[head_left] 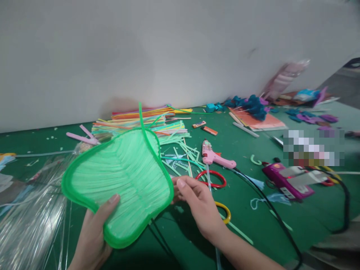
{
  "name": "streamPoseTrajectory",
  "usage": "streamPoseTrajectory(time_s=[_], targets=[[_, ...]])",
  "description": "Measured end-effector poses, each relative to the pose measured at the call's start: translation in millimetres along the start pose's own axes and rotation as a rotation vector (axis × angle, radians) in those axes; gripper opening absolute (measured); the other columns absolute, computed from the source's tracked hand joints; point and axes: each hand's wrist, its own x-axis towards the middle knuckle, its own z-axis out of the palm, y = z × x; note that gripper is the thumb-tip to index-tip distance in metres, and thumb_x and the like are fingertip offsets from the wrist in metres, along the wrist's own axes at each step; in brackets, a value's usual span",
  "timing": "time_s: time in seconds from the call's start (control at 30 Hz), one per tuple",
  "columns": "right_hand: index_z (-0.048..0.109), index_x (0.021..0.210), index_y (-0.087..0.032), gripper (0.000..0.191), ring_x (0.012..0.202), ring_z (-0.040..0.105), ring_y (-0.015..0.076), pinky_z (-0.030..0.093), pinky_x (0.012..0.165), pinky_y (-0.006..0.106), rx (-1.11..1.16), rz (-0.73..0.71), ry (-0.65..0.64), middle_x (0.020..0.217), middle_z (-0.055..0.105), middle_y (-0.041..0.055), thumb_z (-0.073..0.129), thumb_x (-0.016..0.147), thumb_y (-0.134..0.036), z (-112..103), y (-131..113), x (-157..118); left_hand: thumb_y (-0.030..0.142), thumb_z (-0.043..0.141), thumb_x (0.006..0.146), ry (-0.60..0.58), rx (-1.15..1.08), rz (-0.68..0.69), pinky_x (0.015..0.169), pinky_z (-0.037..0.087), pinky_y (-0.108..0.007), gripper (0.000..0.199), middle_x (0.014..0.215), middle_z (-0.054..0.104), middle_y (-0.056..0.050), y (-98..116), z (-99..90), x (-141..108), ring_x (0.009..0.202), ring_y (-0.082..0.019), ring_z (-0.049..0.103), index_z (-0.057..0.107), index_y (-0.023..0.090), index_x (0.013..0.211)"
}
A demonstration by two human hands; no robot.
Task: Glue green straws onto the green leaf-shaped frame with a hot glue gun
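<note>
A large green leaf [126, 168] with a fuzzy pipe-cleaner rim and stem fills the centre-left, its veined face towards me. My left hand [97, 228] grips its lower left part, thumb on the front and the other fingers behind. At the right rim is my right hand [197, 206]. Its thumb and fingers are curled together, and the fingertips pass partly behind the rim. Whether they pinch anything there is hidden. Beyond my right hand lie red-handled scissors [213, 179], and a yellow handle loop [226, 213] shows beside the wrist.
A pink glue gun [216, 155] with a black cord lies on the green table [239, 232]. Colourful pipe cleaners [135, 122] are piled by the wall. Clear plastic wrapping [36, 225] covers the left. On the right are a purple box [284, 180] and an orange packet [261, 120].
</note>
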Motion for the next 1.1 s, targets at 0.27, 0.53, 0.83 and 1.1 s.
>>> streamPoseTrajectory(time_s=[0.27, 0.53, 0.83, 1.1], targets=[[0.081, 0.079, -0.022, 0.040, 0.066, 0.056, 0.0106, 0.050, 0.068, 0.025, 0.109, 0.093, -0.058, 0.070, 0.068, -0.0028, 0.099, 0.069, -0.056, -3.4, -1.5, 0.3, 0.039, 0.095, 0.069, 0.003, -0.038, -0.040, 0.096, 0.070, -0.044, 0.081, 0.113, 0.086, -0.003, 1.8, 3.7, -5.7, 0.117, -0.038, 0.078, 0.065, 0.026, 0.143], [0.079, 0.078, -0.020, 0.045, 0.066, 0.055, 0.0094, 0.047, 0.064, 0.022, 0.044, 0.115, -0.030, 0.071, 0.068, -0.0031, 0.101, 0.061, -0.056, -3.9, -3.0, 0.7, 0.036, 0.095, 0.067, 0.009, -0.047, -0.075, 0.098, 0.069, -0.048, 0.082, 0.110, 0.086, -0.006, 3.5, 1.0, -3.2, 0.117, -0.041, 0.077, 0.066, 0.023, 0.143], [0.078, 0.076, -0.020, 0.036, 0.058, 0.057, 0.0098, 0.046, 0.056, 0.022, -0.148, 0.001, 0.035, 0.063, 0.068, -0.0031, 0.102, 0.060, -0.041, -4.9, -4.3, -2.8, 0.026, 0.086, 0.076, 0.102, -0.095, -0.011, 0.099, 0.067, -0.052, 0.060, 0.106, 0.086, -0.005, -2.7, -0.2, 3.3, 0.111, -0.037, 0.080, 0.072, 0.024, 0.135], [0.075, 0.070, -0.018, 0.033, 0.054, 0.055, 0.0091, 0.046, 0.053, 0.022, -0.202, -0.001, -0.017, 0.058, 0.064, -0.0031, 0.098, 0.066, -0.042, -4.7, -8.1, -2.4, 0.019, 0.083, 0.077, 0.116, -0.104, -0.051, 0.098, 0.067, -0.050, 0.060, 0.104, 0.086, -0.006, 4.4, -0.3, 8.0, 0.109, -0.037, 0.081, 0.072, 0.021, 0.136]])
